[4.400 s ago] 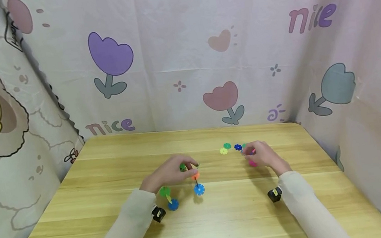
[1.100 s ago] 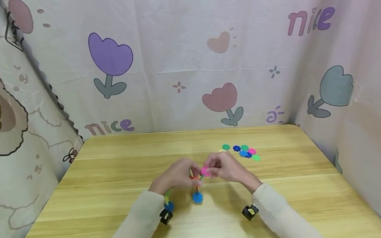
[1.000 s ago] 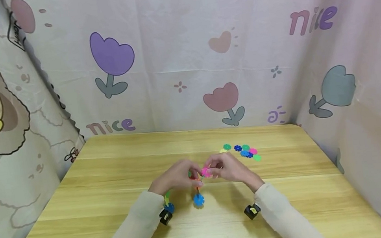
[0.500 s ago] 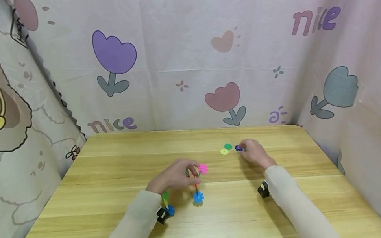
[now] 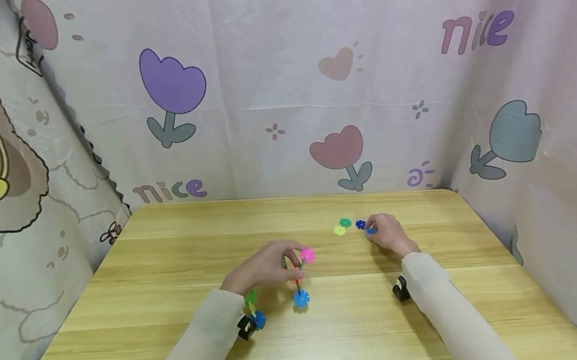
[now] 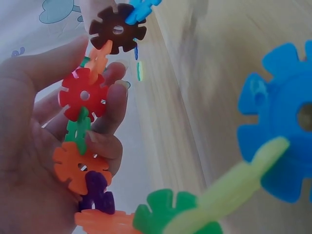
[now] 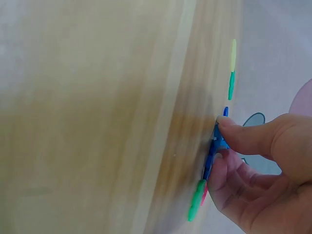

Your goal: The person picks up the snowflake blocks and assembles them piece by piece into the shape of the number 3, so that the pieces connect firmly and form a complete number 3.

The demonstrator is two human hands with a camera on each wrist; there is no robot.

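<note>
My left hand (image 5: 266, 264) holds a chain of interlocking plastic snowflake discs. The left wrist view shows its red disc (image 6: 84, 95), orange disc (image 6: 80, 167) and brown disc (image 6: 118, 29) running past the curled fingers. A pink disc (image 5: 307, 255) stands at the chain's upper end by the fingertips, while a blue disc (image 5: 301, 299) hangs below. Another blue disc (image 6: 275, 117) forms an end near the left wrist. At the loose discs farther back, my right hand (image 5: 389, 233) pinches a blue disc (image 7: 219, 138) between thumb and index finger, low over the table.
On the wooden table (image 5: 341, 341), a yellow disc (image 5: 340, 230), a green disc (image 5: 345, 222) and a dark blue disc (image 5: 360, 224) lie left of the right hand. A light green disc (image 7: 196, 200) lies beneath its fingers. A printed curtain (image 5: 254, 76) borders the back.
The right hand brought a pink disc to the chain, left it attached there, and moved back right to the loose discs, where it now grips a blue one. The left hand stayed nearly still.
</note>
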